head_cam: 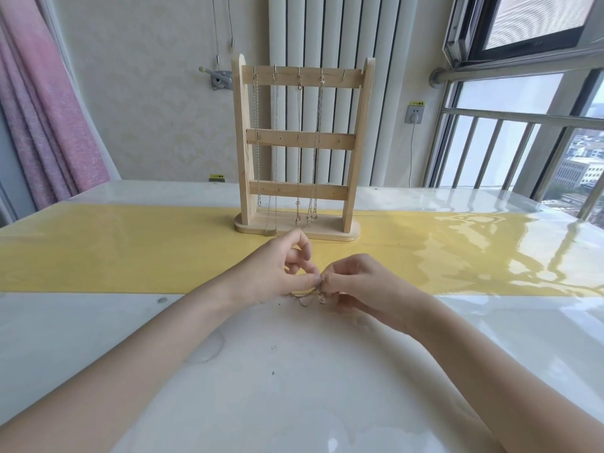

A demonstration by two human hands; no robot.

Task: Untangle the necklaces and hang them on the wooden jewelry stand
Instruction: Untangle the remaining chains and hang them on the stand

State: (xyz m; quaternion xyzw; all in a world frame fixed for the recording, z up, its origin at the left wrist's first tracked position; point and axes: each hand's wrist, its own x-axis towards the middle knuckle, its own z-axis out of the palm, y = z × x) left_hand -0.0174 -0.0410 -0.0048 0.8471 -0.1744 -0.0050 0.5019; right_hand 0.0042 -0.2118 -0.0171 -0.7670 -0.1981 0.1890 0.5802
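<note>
A wooden jewelry stand (299, 140) with three crossbars stands upright on the yellow strip at mid-table. Several thin chains (298, 148) hang from hooks on its top bar, and the rightmost hook is bare. In front of the stand, a small tangle of thin necklace chain (309, 297) lies on the white tabletop. My left hand (281, 269) pinches the chain between thumb and forefinger at its upper end. My right hand (356, 279) pinches the same tangle from the right, fingertips almost touching those of the left. Part of the tangle is hidden under the fingers.
The glossy white table (294, 387) has a yellow runner (114, 250) across its middle. Behind it stand a radiator (330, 34) and a wall. A pink curtain (42, 109) hangs at left. A window with railing (523, 142) is at right.
</note>
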